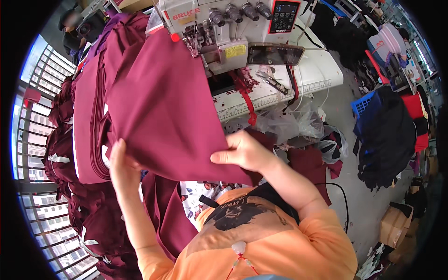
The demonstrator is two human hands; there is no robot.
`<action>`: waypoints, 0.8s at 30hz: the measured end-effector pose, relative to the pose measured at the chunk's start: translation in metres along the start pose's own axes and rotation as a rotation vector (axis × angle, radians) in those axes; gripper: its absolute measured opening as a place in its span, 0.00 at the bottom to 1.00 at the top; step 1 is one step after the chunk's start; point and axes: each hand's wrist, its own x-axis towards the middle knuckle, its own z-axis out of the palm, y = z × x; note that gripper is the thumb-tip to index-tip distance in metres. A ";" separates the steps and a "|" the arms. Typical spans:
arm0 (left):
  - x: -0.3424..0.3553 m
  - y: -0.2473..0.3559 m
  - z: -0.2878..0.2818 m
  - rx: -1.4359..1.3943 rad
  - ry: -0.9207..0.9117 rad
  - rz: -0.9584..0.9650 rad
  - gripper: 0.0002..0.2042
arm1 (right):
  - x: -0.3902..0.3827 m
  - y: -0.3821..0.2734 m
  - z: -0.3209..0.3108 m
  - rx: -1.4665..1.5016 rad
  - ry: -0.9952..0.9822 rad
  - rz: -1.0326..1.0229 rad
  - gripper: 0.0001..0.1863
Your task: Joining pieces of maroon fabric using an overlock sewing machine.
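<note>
A wide panel of burgundy fabric [163, 98] spreads before me, its far end lying beside the needle area of a white overlock sewing machine [224, 23]. My left hand [123, 168] grips the panel's near left edge, thumb up and the other fingers partly hidden by cloth. At the near right edge, my right hand [245, 151] pinches the fabric with its thumb on top; its fingers are hidden underneath. Left of the panel lies a stack of folded burgundy pieces [88, 121]. More burgundy cloth [161, 205] hangs over my lap.
On the white machine table [322, 70] are a phone [275, 54], thread snips [272, 82] and burgundy lint [247, 79]. Clear plastic bags [298, 122] hang below its edge. Burgundy bundles [88, 210] line the left; dark cloth [387, 135] covers a blue crate at right. A person [72, 37] is far left.
</note>
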 end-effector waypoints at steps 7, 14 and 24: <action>0.002 -0.110 -0.025 0.036 0.020 -0.060 0.17 | 0.000 0.013 0.023 0.089 0.097 0.023 0.16; 0.011 -0.074 -0.005 -0.100 0.141 0.002 0.27 | 0.007 0.009 0.015 -0.062 0.093 0.073 0.12; 0.010 -0.072 -0.030 -0.309 -0.107 0.047 0.19 | 0.069 0.008 -0.014 0.336 0.214 0.100 0.21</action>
